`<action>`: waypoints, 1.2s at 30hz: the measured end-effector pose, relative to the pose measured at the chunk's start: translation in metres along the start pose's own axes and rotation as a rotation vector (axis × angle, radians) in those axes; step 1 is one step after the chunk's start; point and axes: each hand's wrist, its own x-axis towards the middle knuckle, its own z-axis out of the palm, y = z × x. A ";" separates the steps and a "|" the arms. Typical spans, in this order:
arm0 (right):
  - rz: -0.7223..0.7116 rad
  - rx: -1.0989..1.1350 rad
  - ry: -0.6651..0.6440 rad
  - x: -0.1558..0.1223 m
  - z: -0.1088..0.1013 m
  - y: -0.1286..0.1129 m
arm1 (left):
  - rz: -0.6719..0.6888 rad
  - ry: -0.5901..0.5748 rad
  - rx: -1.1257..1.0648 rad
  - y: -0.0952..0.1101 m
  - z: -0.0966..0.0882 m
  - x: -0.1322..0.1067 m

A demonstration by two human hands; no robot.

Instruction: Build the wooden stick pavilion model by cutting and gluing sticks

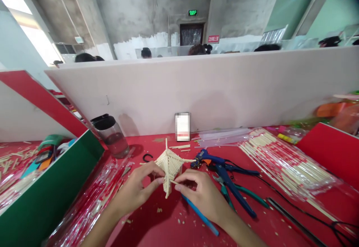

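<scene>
A small pointed structure of pale wooden sticks (174,161), roof-like with bars jutting from its corners, stands upright at the middle of the table. My left hand (140,185) has its thumb and index finger closed on the near left side of it. Between the thumb and fingers of my right hand (200,191) is a short wooden stick (174,182), its tip against the structure's near ridge. Whether that tip is fixed there, I cannot tell. Beneath my right hand lies a blue stick-like tool (201,215). A blue glue gun (224,168) rests just right of the structure.
Green-handled pliers (251,194) lie by the glue gun and its black cable. Bagged wooden sticks (283,157) are at the right, clear wrappers (92,198) at the left. A bottle (112,136) and a phone (183,126) stand before the white partition (157,93).
</scene>
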 end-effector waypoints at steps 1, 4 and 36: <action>-0.003 -0.005 0.009 0.000 0.000 0.001 | -0.003 0.000 -0.002 0.000 0.000 0.000; -0.002 0.003 0.018 0.001 0.001 0.002 | 0.002 0.005 -0.002 0.000 0.001 0.000; 0.251 0.535 -0.147 -0.034 -0.011 0.007 | -0.253 -0.189 0.223 0.063 0.006 -0.031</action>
